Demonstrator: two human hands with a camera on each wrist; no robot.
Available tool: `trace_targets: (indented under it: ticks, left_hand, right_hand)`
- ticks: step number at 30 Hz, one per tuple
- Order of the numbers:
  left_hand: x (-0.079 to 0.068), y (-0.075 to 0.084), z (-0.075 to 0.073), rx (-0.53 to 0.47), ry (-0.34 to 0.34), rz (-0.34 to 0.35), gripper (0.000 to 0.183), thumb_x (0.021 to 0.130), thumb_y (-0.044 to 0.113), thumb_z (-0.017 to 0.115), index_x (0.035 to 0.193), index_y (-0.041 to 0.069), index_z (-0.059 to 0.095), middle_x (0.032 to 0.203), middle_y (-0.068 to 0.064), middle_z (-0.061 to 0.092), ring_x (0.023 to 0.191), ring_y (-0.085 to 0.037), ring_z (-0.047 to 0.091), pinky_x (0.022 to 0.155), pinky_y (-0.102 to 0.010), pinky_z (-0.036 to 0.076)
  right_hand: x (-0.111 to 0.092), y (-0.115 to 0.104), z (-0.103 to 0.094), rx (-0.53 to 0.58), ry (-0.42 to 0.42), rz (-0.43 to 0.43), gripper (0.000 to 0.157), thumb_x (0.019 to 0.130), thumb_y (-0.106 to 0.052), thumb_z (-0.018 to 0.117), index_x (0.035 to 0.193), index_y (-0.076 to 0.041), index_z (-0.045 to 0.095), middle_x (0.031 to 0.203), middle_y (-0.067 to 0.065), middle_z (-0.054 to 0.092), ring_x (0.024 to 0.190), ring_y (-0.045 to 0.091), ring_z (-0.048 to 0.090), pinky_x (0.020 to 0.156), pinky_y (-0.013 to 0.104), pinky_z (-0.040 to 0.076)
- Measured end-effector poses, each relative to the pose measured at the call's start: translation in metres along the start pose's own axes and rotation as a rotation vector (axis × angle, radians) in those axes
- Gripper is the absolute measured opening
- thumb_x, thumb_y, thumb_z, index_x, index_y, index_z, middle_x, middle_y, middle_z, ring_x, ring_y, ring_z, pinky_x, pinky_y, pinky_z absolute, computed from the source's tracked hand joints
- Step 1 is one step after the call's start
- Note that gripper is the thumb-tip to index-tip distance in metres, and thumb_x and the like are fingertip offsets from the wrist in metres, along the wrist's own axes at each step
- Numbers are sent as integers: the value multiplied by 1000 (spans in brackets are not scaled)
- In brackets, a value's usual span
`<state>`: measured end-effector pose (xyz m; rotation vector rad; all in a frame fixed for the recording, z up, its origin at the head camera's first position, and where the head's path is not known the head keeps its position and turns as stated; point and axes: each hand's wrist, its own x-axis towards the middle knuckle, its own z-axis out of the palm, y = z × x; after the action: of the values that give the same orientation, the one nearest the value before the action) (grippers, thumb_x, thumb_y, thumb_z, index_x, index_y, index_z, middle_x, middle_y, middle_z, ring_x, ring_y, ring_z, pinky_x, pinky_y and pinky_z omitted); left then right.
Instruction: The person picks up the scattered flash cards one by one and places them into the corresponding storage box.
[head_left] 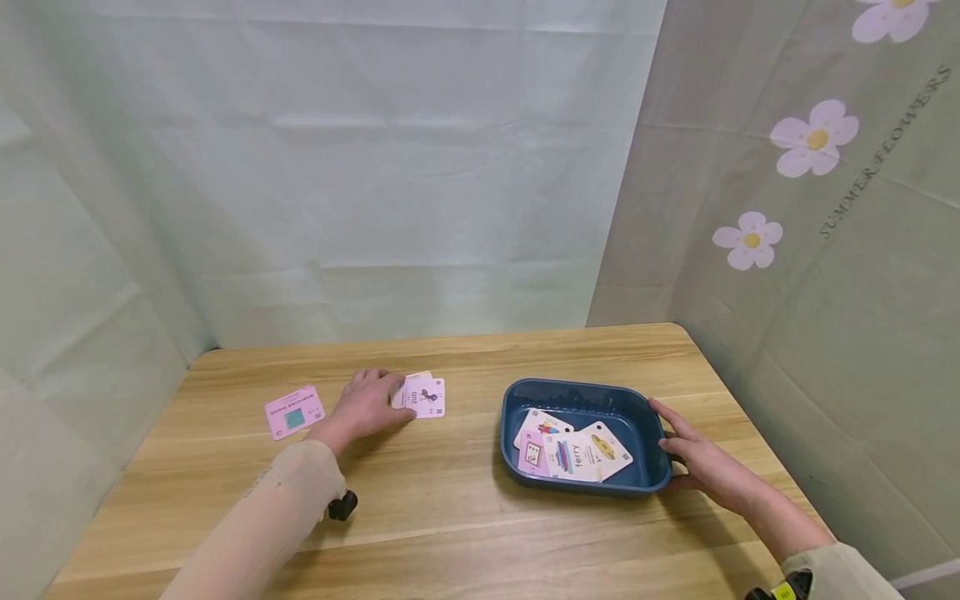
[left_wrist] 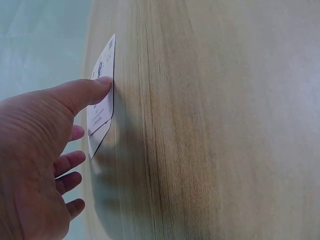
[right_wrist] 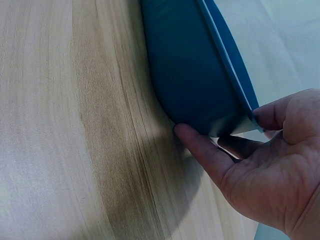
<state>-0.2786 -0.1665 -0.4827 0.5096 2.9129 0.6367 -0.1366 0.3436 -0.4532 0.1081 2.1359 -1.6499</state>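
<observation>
My left hand (head_left: 372, 403) is at the left side of a small overlapping pile of picture cards (head_left: 429, 398), the top one reading "ant". In the left wrist view the thumb (left_wrist: 95, 92) lies over the near edge of the ant card (left_wrist: 102, 107); the index finger is hidden, the other fingers loosely bent beyond the cards. On the right, my right hand (head_left: 705, 462) grips the end of a dark blue rectangular box (head_left: 585, 390), with fingers at its rim and wall. Several cards lie in the box, among them a "ferry" card (head_left: 570, 457) and a yellow-picture card (head_left: 606, 448).
A pink card (head_left: 295, 412) lies on the wooden table (head_left: 420, 533) left of my left hand. Behind the table's far edge hangs a pale cloth (head_left: 390, 208). A flower-patterned cloth (head_left: 847, 308) closes off the right side.
</observation>
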Motion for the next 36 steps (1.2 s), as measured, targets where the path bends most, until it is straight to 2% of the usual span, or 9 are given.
trace_targets:
  ticks: [5, 22, 36]
  left_hand:
    - [3, -2, 2, 3, 3, 11, 79, 89, 43, 77, 149, 0, 49, 148, -27, 44, 135, -47, 35, 113, -66, 24]
    - [6, -7, 2, 10, -19, -22, 80, 88, 49, 77, 148, 3, 51, 150, -27, 41, 138, -47, 30, 114, -65, 23]
    - [9, -9, 4, 20, 2, -26, 75, 85, 49, 81, 139, 4, 57, 142, -27, 47, 128, -46, 38, 107, -63, 32]
  right_hand:
    - [0, 0, 0, -4, 1, 3, 68, 110, -10, 33, 165, -29, -1, 166, 24, -19, 147, 60, 3, 98, 65, 47]
    - [1, -1, 0, -12, 3, 6, 68, 110, -10, 33, 165, -29, -3, 165, 25, -20, 146, 61, 2, 99, 67, 44]
    - [0, 1, -1, -7, -1, -2, 68, 110, -11, 33, 165, -28, -1, 166, 23, -20, 147, 59, 2, 99, 64, 47]
